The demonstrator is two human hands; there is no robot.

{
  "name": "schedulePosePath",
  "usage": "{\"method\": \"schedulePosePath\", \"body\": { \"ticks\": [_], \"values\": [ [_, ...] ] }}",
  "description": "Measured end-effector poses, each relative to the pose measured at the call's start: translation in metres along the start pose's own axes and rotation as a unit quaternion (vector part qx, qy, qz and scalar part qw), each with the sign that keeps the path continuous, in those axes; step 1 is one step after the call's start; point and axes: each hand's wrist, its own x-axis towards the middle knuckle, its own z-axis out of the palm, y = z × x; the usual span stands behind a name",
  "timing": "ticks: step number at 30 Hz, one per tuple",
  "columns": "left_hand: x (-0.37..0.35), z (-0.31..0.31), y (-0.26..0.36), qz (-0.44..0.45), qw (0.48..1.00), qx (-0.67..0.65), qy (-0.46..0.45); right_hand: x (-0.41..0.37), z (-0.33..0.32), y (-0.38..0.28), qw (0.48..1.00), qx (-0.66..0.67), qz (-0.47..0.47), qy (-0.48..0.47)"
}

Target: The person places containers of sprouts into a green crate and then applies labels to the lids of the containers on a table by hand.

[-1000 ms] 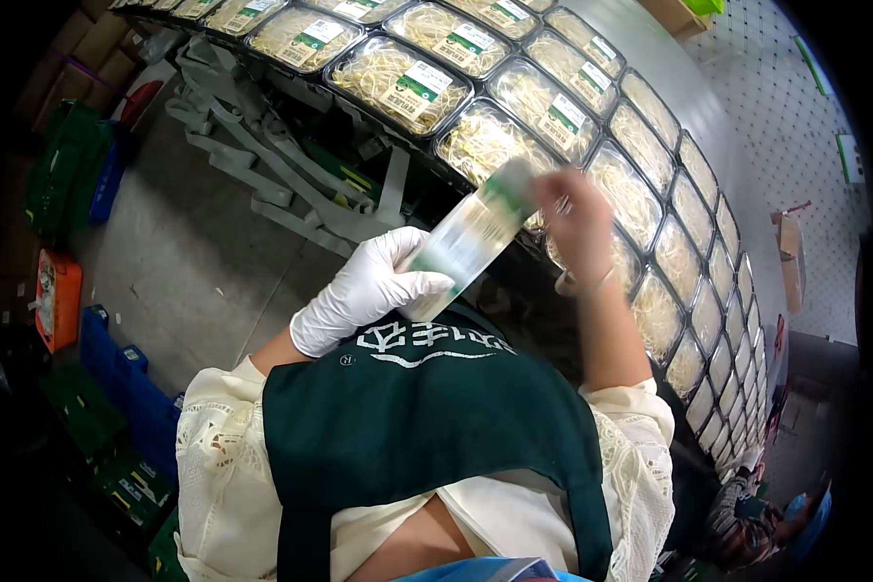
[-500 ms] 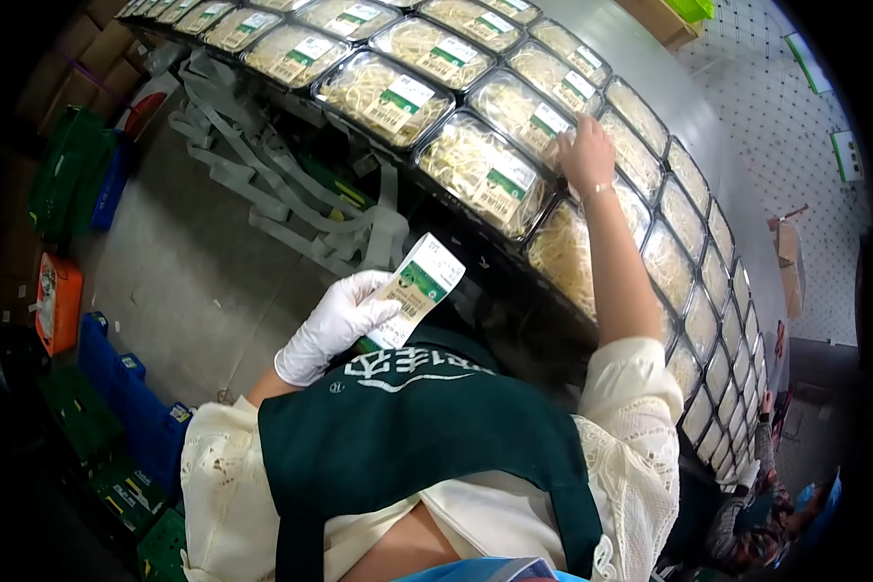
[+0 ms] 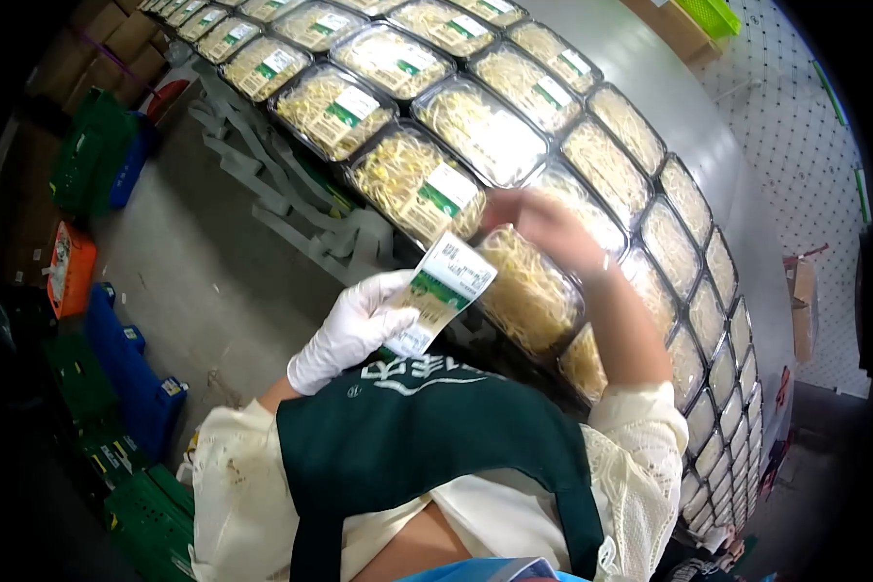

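My left hand [image 3: 354, 328], in a white glove, is closed on a stack of printed labels [image 3: 443, 291] with a green band, held in front of the apron. My bare right hand [image 3: 538, 221] is smeared by motion over the near rows of trays, between a labelled tray of bean sprouts [image 3: 419, 186] and an unlabelled one [image 3: 528, 291]. Its fingers are too blurred to show whether they hold anything. Farther in, another tray [image 3: 483, 128] shows strong glare and no visible label.
Rows of filled trays cover the metal table [image 3: 693, 107]. Grey straps [image 3: 291, 209] hang under its edge. Green crates [image 3: 92, 155], blue crates [image 3: 131, 364] and an orange crate [image 3: 71, 270] stand at the left. Part of another person shows at the lower right.
My right hand has moved left and nearer to me, off the tray it was touching. The view has shifted along the rows. My left hand still holds the labels.
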Motion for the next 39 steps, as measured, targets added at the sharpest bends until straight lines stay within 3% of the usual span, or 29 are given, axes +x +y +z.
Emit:
{"method": "schedulePosePath", "body": {
  "ticks": [2, 4, 5, 6, 8, 10, 12, 14, 16, 17, 18, 20, 21, 23, 24, 26, 27, 28, 30, 31, 32, 33, 34, 36, 37, 39],
  "values": [
    [0.007, 0.011, -0.006, -0.03, 0.996, 0.081, 0.006, -0.05, 0.04, -0.048, 0.981, -0.189, -0.039, -0.025],
    [0.01, 0.028, 0.006, -0.092, 0.975, 0.198, -0.035, -0.081, 0.05, -0.039, 0.936, -0.33, -0.107, 0.053],
    [0.012, 0.035, -0.006, -0.011, 0.969, 0.243, -0.04, -0.092, 0.053, -0.037, 0.94, -0.327, -0.085, 0.057],
    [0.014, 0.055, -0.008, 0.076, 0.979, 0.184, -0.042, -0.101, 0.059, -0.036, 0.94, -0.324, -0.086, 0.06],
    [0.015, 0.074, -0.023, 0.125, 0.985, 0.111, -0.049, -0.116, 0.071, -0.034, 0.973, -0.211, 0.015, 0.089],
    [0.011, 0.082, -0.031, 0.015, 0.992, 0.123, -0.011, -0.126, 0.071, -0.03, 0.928, -0.325, -0.075, 0.163],
    [0.007, 0.075, -0.04, -0.002, 0.973, 0.229, -0.009, -0.125, 0.056, -0.031, 0.896, -0.363, -0.115, 0.228],
    [-0.008, 0.088, -0.027, -0.037, 0.995, 0.061, 0.063, -0.125, 0.019, -0.029, 0.88, -0.359, -0.076, 0.301],
    [-0.024, 0.04, -0.024, -0.161, 0.978, 0.132, 0.006, -0.13, 0.005, -0.036, 0.901, -0.318, -0.006, 0.296],
    [-0.029, 0.031, -0.021, -0.156, 0.979, 0.125, 0.026, -0.126, 0.006, -0.021, 0.928, -0.247, -0.02, 0.279],
    [-0.033, 0.024, -0.019, -0.153, 0.98, 0.119, 0.045, -0.122, 0.013, -0.008, 0.911, -0.317, 0.059, 0.258],
    [-0.035, 0.017, -0.024, -0.132, 0.984, 0.104, 0.064, -0.116, 0.036, 0.016, 0.823, -0.506, 0.042, 0.253],
    [-0.034, 0.02, -0.025, -0.114, 0.989, 0.071, 0.061, -0.115, 0.045, 0.024, 0.823, -0.506, 0.047, 0.252],
    [-0.03, 0.023, -0.027, -0.095, 0.994, 0.04, 0.04, -0.117, 0.058, 0.03, 0.725, -0.614, 0.087, 0.3],
    [-0.027, 0.023, -0.032, -0.076, 0.995, 0.069, 0.017, -0.12, 0.061, 0.024, 0.725, -0.614, 0.09, 0.299],
    [-0.022, 0.037, -0.033, -0.054, 0.997, 0.052, -0.025, -0.127, 0.065, 0.004, 0.734, -0.574, 0.001, 0.363],
    [-0.021, 0.048, -0.024, -0.066, 0.995, 0.043, -0.058, -0.135, 0.071, -0.003, 0.883, -0.362, 0.01, 0.297],
    [-0.019, 0.052, -0.023, -0.073, 0.994, 0.039, -0.075, -0.139, 0.079, -0.016, 0.949, -0.237, -0.003, 0.207],
    [-0.011, 0.046, -0.02, -0.173, 0.968, 0.146, -0.111, -0.141, 0.092, -0.023, 0.961, -0.225, 0.032, 0.157],
    [-0.007, 0.048, -0.02, -0.171, 0.967, 0.147, -0.115, -0.139, 0.095, -0.023, 0.96, -0.227, 0.032, 0.16],
    [-0.002, 0.053, -0.02, -0.019, 0.959, 0.255, -0.121, -0.138, 0.098, -0.02, 0.956, -0.242, -0.003, 0.165],
    [0.002, 0.061, -0.021, 0.135, 0.918, 0.353, -0.122, -0.138, 0.099, -0.018, 0.951, -0.257, -0.037, 0.169],
    [0.002, 0.078, -0.022, 0.066, 0.979, 0.17, -0.094, -0.139, 0.099, -0.017, 0.951, -0.257, -0.036, 0.17],
    [0.008, 0.076, -0.031, 0.008, 0.985, 0.158, -0.063, -0.139, 0.096, -0.017, 0.935, -0.256, -0.024, 0.246],
    [0.008, 0.072, -0.029, -0.089, 0.986, 0.13, -0.056, -0.136, 0.087, -0.024, 0.902, -0.318, -0.078, 0.279],
    [0.011, 0.07, -0.022, -0.052, 0.987, 0.137, -0.072, -0.128, 0.048, -0.027, 0.836, -0.405, -0.093, 0.359]
  ]
}}
